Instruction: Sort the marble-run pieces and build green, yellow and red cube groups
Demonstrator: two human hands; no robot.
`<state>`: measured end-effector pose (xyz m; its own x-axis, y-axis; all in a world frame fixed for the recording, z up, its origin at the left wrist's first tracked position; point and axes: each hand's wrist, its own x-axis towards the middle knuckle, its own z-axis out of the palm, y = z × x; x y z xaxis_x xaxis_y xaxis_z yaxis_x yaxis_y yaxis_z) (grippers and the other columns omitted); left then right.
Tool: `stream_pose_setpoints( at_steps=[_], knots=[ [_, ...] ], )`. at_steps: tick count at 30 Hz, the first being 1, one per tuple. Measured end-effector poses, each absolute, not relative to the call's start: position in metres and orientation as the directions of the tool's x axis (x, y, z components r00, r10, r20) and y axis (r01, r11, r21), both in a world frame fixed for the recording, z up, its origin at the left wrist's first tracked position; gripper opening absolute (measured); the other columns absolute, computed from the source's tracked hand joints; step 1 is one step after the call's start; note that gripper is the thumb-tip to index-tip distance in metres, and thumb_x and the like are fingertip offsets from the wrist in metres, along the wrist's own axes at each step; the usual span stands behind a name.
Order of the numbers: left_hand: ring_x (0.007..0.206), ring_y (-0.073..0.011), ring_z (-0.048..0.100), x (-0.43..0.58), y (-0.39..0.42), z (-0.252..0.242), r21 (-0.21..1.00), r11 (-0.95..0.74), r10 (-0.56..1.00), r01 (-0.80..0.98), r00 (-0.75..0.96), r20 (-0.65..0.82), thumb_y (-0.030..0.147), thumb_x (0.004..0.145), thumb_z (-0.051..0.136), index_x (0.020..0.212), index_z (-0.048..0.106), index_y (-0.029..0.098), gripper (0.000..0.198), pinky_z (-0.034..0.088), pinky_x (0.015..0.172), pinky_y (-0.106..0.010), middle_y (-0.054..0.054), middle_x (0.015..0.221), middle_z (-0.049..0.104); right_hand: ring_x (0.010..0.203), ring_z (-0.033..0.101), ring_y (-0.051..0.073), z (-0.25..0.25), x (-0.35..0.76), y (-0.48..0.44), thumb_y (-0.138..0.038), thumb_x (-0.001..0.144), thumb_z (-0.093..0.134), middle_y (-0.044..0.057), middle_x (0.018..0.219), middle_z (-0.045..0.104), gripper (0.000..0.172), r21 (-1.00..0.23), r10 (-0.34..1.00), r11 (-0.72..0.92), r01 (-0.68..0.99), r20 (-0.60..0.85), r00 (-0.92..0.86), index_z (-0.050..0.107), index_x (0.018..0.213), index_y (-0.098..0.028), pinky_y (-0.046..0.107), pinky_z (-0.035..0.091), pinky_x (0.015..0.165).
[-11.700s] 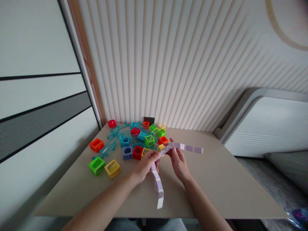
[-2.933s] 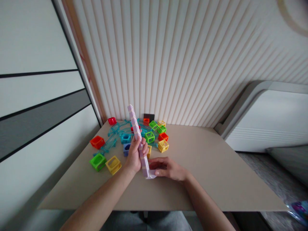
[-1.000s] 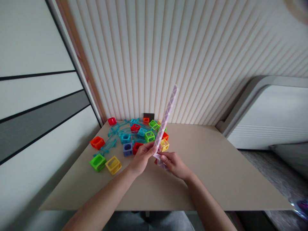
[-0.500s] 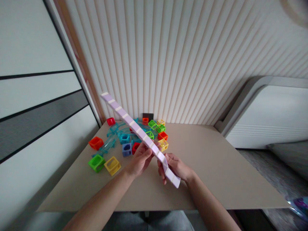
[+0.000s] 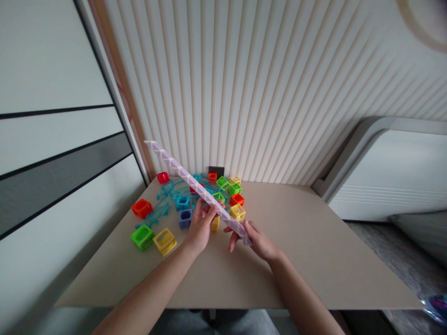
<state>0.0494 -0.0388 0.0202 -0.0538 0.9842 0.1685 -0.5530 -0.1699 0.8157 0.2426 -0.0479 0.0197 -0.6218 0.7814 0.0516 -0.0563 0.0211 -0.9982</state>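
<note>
A long lilac snake puzzle [image 5: 190,180] with white joints stretches diagonally above the table, its far end up at the left. It lies in one straight line of wedge segments. My left hand [image 5: 201,228] pinches it a little below its middle, thumb on top. Round the lower right end my right hand [image 5: 257,241] grips it between thumb and fingers, some fingertips showing past the near side. Behind and beneath the puzzle are colored block frames; a blue-violet cube [image 5: 185,217] stands just left of my left hand, and a yellow block [image 5: 215,224] shows partly behind it.
Clear teal track pieces [image 5: 159,209] lie among several open cubes at the back left of the table [image 5: 296,251]. Nearer are a green cube [image 5: 142,237] and a yellow cube [image 5: 165,241]. A black object [image 5: 216,171] stands against the pleated wall [image 5: 279,93].
The puzzle's lower end, bent before, is now in line with the rest. The whole strip has rolled, showing triangular faces. My right hand has shifted slightly up, with its fingers more spread.
</note>
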Motion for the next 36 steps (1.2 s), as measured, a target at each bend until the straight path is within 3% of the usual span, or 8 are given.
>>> stream_pose_setpoints(
  at_steps=[4,10,15,22,30,36],
  knots=[
    [0.101,-0.0211,0.073,0.0493,-0.0404,0.0243,0.849,-0.142,0.988,-0.509,-0.028,0.149,0.040,0.082,0.078,0.113,0.052,0.026,0.043,0.052,0.093,-0.035,-0.003,0.104,0.076,0.060,0.066,0.016,0.0167,0.2427,-0.0465,-0.061,0.097,0.050,0.004,0.064,0.072,0.054,-0.999,0.813,-0.004,-0.041,0.021,-0.582,0.073,0.100,-0.011,0.029,0.044,0.066],
    [0.095,-0.0240,0.075,0.0539,-0.0470,0.0284,0.868,-0.040,0.982,-0.495,0.142,0.126,0.034,0.075,0.085,0.126,0.038,0.028,0.069,0.055,0.090,-0.040,-0.006,0.107,0.077,0.037,0.053,0.013,0.0124,0.2374,-0.0482,-0.068,0.096,0.042,-0.007,0.040,0.045,0.064,-0.968,0.788,-0.172,-0.183,-0.024,-0.615,0.071,0.092,-0.011,0.023,0.034,0.042],
    [0.093,-0.0251,0.077,0.0554,-0.0451,0.0261,0.874,-0.040,0.985,-0.484,0.128,0.116,0.037,0.075,0.085,0.124,0.044,0.024,0.066,0.056,0.088,-0.038,-0.008,0.103,0.078,0.035,0.043,0.008,0.0107,0.2348,-0.0487,-0.071,0.096,0.043,-0.008,0.042,0.043,0.065,-0.990,0.811,-0.049,-0.131,0.037,-0.583,0.068,0.086,-0.012,0.021,0.031,0.042],
    [0.106,-0.0255,0.073,0.0553,-0.0429,0.0210,0.894,-0.111,0.981,-0.434,0.098,0.170,0.039,0.079,0.082,0.111,0.059,0.018,0.044,0.051,0.100,-0.041,-0.012,0.109,0.078,0.042,0.039,0.007,0.0105,0.2357,-0.0494,-0.071,0.094,0.047,-0.007,0.048,0.048,0.061,-0.988,0.856,0.149,0.044,0.106,-0.506,0.066,0.088,-0.013,0.021,0.031,0.047],
    [0.110,-0.0269,0.071,0.0543,-0.0422,0.0200,0.910,-0.117,0.982,-0.398,0.092,0.167,0.039,0.081,0.079,0.111,0.064,0.018,0.039,0.050,0.102,-0.042,-0.012,0.112,0.077,0.044,0.035,0.008,0.0128,0.2348,-0.0522,-0.075,0.091,0.045,-0.007,0.050,0.044,0.066,-0.967,0.880,0.189,0.169,0.091,-0.465,0.066,0.091,-0.013,0.021,0.029,0.046],
    [0.108,-0.0289,0.072,0.0562,-0.0449,0.0265,0.908,-0.084,0.990,-0.409,0.073,0.124,0.042,0.076,0.083,0.109,0.063,0.018,0.045,0.050,0.101,-0.044,-0.012,0.106,0.079,0.052,0.033,0.009,0.0109,0.2356,-0.0504,-0.070,0.094,0.046,-0.006,0.056,0.039,0.061,-0.913,0.884,0.304,0.273,0.163,-0.438,0.069,0.089,-0.013,0.022,0.027,0.049]
  ],
)
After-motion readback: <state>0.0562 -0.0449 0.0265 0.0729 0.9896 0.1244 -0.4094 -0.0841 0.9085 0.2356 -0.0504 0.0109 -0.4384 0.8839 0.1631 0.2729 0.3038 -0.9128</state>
